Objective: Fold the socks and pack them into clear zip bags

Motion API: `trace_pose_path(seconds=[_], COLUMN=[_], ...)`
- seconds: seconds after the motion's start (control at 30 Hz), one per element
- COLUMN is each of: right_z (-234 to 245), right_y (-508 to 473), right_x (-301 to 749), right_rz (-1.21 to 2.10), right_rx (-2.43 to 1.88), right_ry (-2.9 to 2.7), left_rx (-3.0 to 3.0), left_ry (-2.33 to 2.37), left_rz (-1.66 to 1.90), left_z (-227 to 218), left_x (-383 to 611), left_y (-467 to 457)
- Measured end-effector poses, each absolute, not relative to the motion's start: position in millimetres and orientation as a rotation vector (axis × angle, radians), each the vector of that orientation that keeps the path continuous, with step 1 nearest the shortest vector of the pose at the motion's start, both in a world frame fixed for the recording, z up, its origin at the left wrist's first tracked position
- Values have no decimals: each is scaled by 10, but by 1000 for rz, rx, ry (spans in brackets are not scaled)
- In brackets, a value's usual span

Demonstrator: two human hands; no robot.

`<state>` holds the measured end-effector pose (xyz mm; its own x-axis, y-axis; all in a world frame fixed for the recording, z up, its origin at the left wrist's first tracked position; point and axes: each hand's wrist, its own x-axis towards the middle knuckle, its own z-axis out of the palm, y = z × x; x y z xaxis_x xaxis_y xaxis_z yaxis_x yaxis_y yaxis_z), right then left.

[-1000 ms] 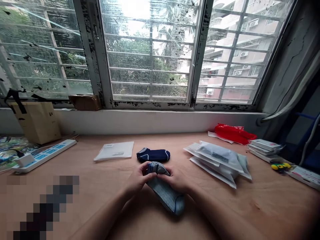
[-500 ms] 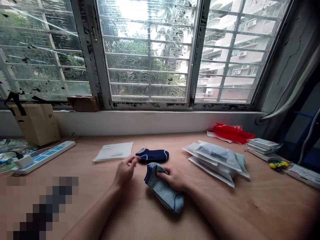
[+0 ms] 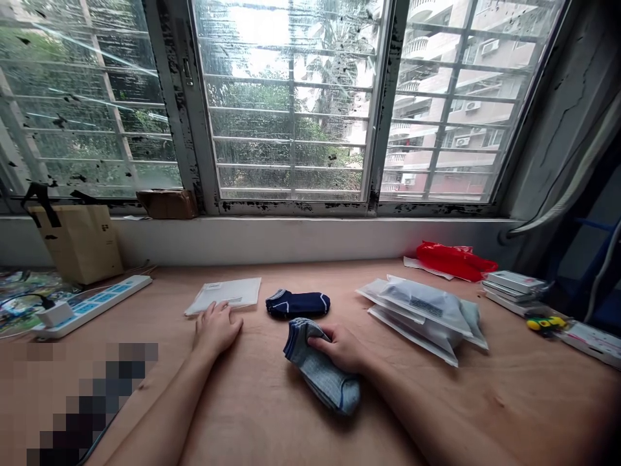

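Grey socks with dark blue cuffs lie folded together in the grasp of my right hand, its thumb on top. My left hand is open, palm down, with its fingertips at the near edge of a flat frosted plastic bag; whether they press on it I cannot tell. Just beyond the grey socks, a pair of navy socks with white lines rests flat on the wooden table.
Several filled frosted bags are piled to the right, with a red plastic bag behind. Small boxes stand at far right. On the left are a power strip and a paper bag. A pixelated dark object lies at lower left.
My left hand has moved left from beside the navy socks to the flat frosted bag, and its fingers have spread. The right hand keeps hold of the grey socks.
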<state>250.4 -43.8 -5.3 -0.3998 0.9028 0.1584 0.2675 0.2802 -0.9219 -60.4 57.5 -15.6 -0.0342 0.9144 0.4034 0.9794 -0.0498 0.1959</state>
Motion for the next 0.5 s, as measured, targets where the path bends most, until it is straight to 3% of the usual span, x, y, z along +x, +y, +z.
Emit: trace_pose_path(seconds=[0.33, 0.5], right_z=[-20, 5], right_y=[-462, -504], right_x=[2502, 2502], right_rz=[1018, 586], right_rx=[-1025, -928], right_ry=[-1899, -2048], left_rx=[-1676, -1691], left_ry=[-1339, -1106], left_rz=[-1125, -1142], left_z=[129, 202], left_x=[-591, -484], left_y=[342, 234])
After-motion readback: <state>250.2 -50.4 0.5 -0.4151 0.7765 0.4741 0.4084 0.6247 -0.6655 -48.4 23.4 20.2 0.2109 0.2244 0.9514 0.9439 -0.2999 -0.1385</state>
